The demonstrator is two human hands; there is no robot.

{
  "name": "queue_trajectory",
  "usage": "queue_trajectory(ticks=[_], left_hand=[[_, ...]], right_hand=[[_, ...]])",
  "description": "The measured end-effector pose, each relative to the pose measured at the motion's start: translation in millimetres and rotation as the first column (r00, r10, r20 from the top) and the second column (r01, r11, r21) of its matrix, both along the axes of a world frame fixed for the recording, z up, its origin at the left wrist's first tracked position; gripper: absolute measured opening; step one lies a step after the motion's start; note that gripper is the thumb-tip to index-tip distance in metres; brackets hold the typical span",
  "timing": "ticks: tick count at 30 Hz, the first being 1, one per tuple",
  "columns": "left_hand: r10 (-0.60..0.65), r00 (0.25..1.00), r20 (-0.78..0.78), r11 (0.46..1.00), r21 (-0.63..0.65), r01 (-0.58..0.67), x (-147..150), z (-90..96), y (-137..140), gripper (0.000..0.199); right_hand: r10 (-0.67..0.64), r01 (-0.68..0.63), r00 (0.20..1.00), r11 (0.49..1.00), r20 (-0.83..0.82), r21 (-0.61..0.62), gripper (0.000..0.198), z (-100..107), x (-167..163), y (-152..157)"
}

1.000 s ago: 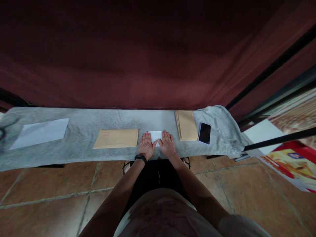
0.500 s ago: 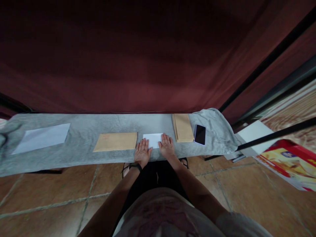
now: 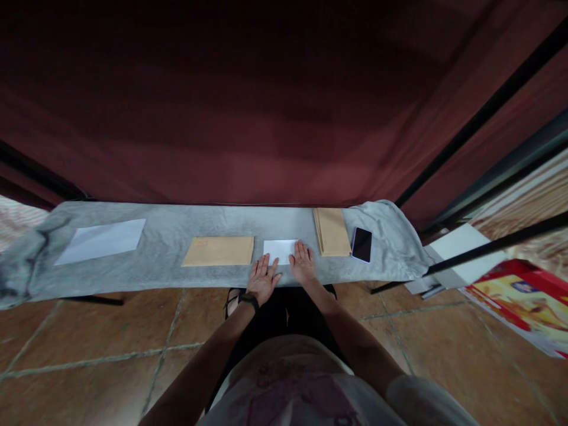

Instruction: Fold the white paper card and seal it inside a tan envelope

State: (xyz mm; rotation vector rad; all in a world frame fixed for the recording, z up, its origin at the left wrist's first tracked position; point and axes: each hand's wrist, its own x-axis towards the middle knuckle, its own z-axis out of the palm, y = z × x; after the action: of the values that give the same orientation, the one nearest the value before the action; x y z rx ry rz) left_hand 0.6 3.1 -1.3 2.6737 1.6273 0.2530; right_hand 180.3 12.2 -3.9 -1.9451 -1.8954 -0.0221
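Observation:
A small white folded paper (image 3: 280, 251) lies flat on the grey cloth in front of me. My left hand (image 3: 264, 279), fingers spread, rests at its lower left corner. My right hand (image 3: 303, 262) lies flat over its right edge, fingers stretched out. Left of the paper is a brown envelope (image 3: 218, 251) with faint red print. To the right lies a stack of brown envelopes (image 3: 333, 232), with a phone (image 3: 362, 245) beside it, screen dark.
White paper sheets (image 3: 102, 241) lie at the left on the grey cloth (image 3: 168, 278) covering the narrow table. A dark red curtain (image 3: 266, 148) hangs behind. At the right are a black metal bar (image 3: 497, 245) and a red and yellow box (image 3: 528, 302).
My left hand has slid slightly down and off most of the paper's left side. My right hand stays on the right edge. The whole view has shifted a little.

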Motion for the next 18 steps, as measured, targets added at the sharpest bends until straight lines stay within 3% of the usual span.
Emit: queue_trajectory(ticks=[4, 6, 18], left_hand=[[-0.014, 1.000, 0.028, 1.000, 0.005, 0.013, 0.2, -0.8, -1.0, 0.054], [-0.021, 0.999, 0.041, 1.000, 0.018, 0.020, -0.9, -2.1, -2.6, 0.054], [0.010, 0.998, 0.060, 0.999, 0.051, -0.013, -6.9, -6.7, -13.9, 0.069]], right_hand=[[0.234, -0.235, 0.972, 0.971, 0.021, 0.051, 0.050, -1.4, -18.1, -23.0], [0.277, -0.278, 0.961, 0.958, 0.030, 0.066, 0.050, -3.1, -23.9, -32.7], [0.206, -0.208, 0.977, 0.978, 0.059, 0.026, 0.057, -5.6, 3.4, -46.6]])
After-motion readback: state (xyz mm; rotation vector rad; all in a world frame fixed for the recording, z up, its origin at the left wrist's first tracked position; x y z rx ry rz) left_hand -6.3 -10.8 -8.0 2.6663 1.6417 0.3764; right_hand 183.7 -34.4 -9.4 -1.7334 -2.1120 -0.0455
